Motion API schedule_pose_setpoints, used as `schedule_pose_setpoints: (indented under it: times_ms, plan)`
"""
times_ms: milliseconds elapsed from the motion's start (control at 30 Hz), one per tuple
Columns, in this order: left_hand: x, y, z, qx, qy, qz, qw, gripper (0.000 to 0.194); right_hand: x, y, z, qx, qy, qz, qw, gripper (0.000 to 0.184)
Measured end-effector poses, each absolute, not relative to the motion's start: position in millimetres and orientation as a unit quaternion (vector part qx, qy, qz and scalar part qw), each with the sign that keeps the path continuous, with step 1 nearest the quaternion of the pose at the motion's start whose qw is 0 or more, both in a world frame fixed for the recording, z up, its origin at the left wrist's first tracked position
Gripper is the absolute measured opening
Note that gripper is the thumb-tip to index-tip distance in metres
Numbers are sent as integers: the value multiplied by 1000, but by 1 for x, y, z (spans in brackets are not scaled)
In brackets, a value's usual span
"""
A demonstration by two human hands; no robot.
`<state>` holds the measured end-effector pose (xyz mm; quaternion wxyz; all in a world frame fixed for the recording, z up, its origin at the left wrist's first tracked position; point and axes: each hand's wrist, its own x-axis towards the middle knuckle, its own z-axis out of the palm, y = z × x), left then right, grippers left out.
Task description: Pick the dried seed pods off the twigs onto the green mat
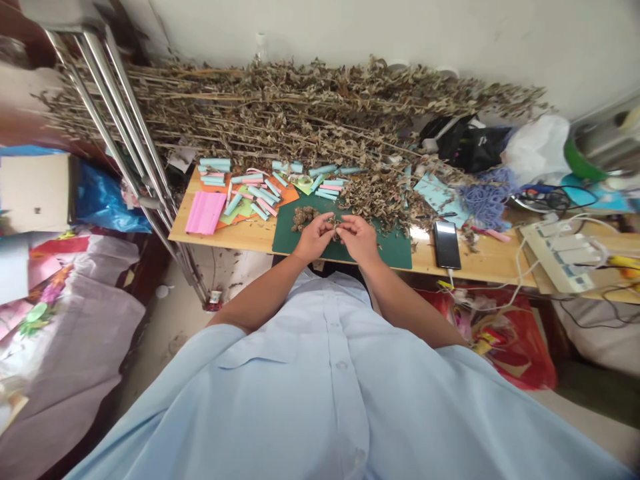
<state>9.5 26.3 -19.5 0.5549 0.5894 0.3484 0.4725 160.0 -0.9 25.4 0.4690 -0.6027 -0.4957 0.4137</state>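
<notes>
while the left hand (314, 240) and right hand (361, 241) meet over a green cutting mat (395, 252), fingertips pressed together and pinching a small bit of dried leaf (334, 230) (too small to make out more), the lot reads as follows: dark clump of crumbled leaf (305, 217) on the mat, at 10 o'clock from the hands, just beside the left hand; loose heap of crumbled leaf (375, 200) at 1 o'clock, spilling over the mat's far edge; long dried leafy stems (280, 110) at 12 o'clock, a large bundle with most of its leaf on, so far more remains on the stems than lies off them; pale blue paper strips (250, 193) at 10 o'clock on a wooden table (480, 260); pink paper sheets (206, 212) beyond them; smartphone (447, 245) at 3 o'clock
</notes>
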Motion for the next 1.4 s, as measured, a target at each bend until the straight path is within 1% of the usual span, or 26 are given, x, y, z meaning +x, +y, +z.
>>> schedule_pose_setpoints:
  times_ms: [167,367,767,900,1167,1300,1400]
  plan:
    - [10,23,-12,601,347,461,553,51,158,0,26,-607,-497,407,468,45]
    - [11,22,-12,592,343,451,573,57,157,1,24,-600,-487,404,490,47]
    - [11,26,-22,583,353,467,564,52,159,1,23,-598,-505,407,471,47]
    - [10,26,-21,581,361,466,561,50,161,0,24,-596,-530,383,466,47]
    - [11,28,-28,577,386,473,543,48,165,-3,29,-618,-595,302,416,44]
    - [11,29,-32,572,401,472,538,47,173,1,24,-627,-592,272,427,43]
    - [11,29,-32,568,410,472,535,46,178,5,18,-636,-569,274,443,42]
